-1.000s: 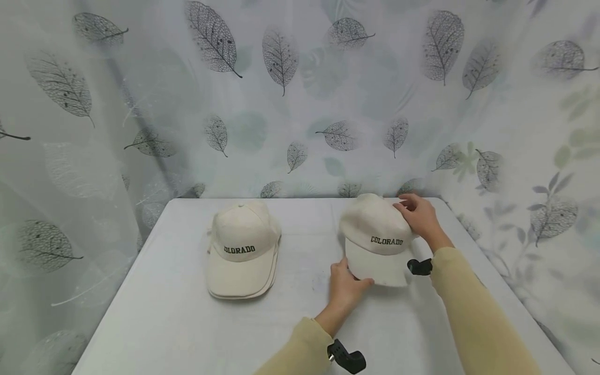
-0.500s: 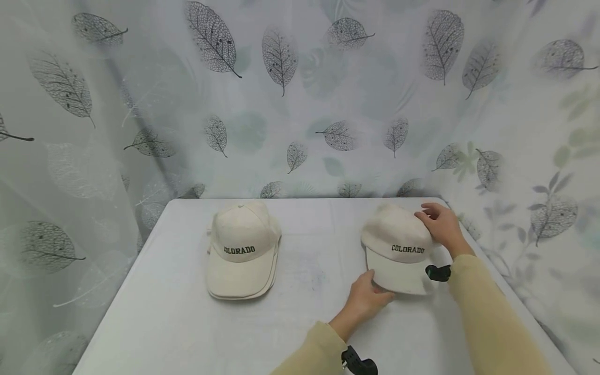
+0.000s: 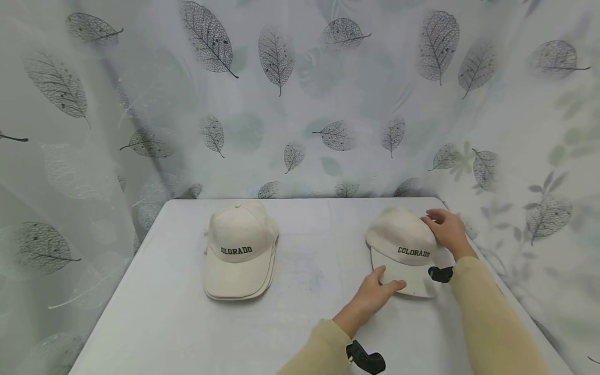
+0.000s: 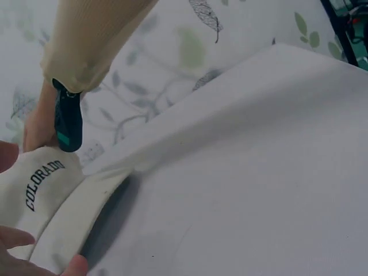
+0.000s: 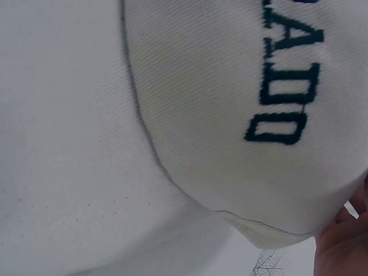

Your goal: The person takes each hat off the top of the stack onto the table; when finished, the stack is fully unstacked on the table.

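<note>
A cream baseball cap [image 3: 403, 237] lettered COLORADO sits on the right part of the white table, its brim towards me. At the brim's left and front edge is my left hand [image 3: 372, 294], thumb and forefinger spread apart over it. In the left wrist view its fingertips [image 4: 16, 236] lie over the brim. My right hand [image 3: 447, 229] holds the crown's far right side with curled fingers. The right wrist view shows that hand [image 5: 342, 244] partly behind the cap's edge, so its fingertips are hidden.
A stack of matching cream caps [image 3: 241, 245] stands on the left part of the white table [image 3: 300, 333], brims towards me. A leaf-patterned curtain [image 3: 300, 104] hangs behind the table and along its sides.
Both hands have moved the cap to the right and nearer to me. My left hand, pinching the brim earlier, now has its fingers spread over it. The stack on the left stays put.
</note>
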Demonstrator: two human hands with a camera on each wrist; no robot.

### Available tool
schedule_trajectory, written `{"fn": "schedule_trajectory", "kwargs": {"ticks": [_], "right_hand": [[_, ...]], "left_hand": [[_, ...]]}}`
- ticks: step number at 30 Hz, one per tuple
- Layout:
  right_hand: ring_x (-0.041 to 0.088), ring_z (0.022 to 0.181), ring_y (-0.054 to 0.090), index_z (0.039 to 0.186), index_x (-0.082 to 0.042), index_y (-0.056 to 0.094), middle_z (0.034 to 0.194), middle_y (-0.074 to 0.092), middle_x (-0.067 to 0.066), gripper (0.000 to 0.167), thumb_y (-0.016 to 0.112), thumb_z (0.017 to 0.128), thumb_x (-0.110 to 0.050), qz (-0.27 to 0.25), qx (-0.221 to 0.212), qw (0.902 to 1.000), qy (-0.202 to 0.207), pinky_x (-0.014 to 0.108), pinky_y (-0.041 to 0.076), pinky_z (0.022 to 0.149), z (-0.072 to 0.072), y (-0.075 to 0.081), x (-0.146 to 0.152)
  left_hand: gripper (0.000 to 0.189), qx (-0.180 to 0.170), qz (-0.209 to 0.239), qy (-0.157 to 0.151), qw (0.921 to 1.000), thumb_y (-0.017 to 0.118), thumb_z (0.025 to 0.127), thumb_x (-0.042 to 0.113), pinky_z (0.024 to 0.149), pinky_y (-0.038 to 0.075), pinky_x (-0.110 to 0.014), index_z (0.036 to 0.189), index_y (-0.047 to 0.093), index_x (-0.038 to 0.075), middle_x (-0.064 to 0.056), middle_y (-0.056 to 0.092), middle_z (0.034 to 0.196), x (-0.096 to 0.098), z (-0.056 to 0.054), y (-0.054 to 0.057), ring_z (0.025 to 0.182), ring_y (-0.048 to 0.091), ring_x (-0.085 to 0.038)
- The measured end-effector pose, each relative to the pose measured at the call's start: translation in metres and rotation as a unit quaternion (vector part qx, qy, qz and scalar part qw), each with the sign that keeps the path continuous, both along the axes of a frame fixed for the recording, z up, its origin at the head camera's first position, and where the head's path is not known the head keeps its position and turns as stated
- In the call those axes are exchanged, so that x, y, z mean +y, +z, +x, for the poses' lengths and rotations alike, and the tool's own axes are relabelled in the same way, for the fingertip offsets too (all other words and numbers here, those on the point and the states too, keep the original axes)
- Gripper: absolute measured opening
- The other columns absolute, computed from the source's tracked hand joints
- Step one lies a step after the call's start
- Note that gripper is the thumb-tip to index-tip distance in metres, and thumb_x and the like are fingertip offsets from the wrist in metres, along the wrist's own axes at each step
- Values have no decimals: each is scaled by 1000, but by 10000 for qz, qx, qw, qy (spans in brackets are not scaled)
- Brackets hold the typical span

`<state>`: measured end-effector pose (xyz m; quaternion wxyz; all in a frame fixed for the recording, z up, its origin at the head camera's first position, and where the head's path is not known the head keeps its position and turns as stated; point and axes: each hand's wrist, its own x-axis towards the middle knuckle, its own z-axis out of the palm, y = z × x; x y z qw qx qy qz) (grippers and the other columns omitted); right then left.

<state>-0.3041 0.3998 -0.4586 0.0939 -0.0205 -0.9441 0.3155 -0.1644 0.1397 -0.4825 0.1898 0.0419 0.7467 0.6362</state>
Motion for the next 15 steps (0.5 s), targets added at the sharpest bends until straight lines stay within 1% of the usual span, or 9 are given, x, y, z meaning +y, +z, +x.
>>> {"fn": "schedule_trajectory", "kwargs": {"ticks": [6, 11, 15], "right_hand": [[47, 114, 54, 134, 6, 53, 128, 57, 31, 52, 55, 102, -35, -131, -146, 9998, -39, 60, 47, 90, -1, -5, -1], [48, 116, 53, 136, 7, 51, 129, 55, 33, 55, 55, 102, -36, -188, -277, 9994, -76, 61, 46, 92, -2, -8, 0], [51, 117, 50, 137, 9, 48, 130, 51, 37, 57, 50, 103, -37, -130, -462, 9988, -111, 62, 43, 94, -1, -4, 2]], "left_hand": [[74, -11, 33, -42, 10000, 70, 87, 44, 109, 35, -50, 148, 42, 14, -6, 44, 149, 0, 3, 0, 138, 39, -27], [73, -35, 65, 52, 10000, 71, 86, 44, 108, 36, -52, 148, 43, 16, -5, 45, 148, 0, 4, -1, 137, 40, -27], [71, -13, 45, 96, 9999, 70, 86, 44, 108, 36, -51, 146, 45, 17, -5, 46, 147, -7, 2, -2, 137, 40, -27]]}}
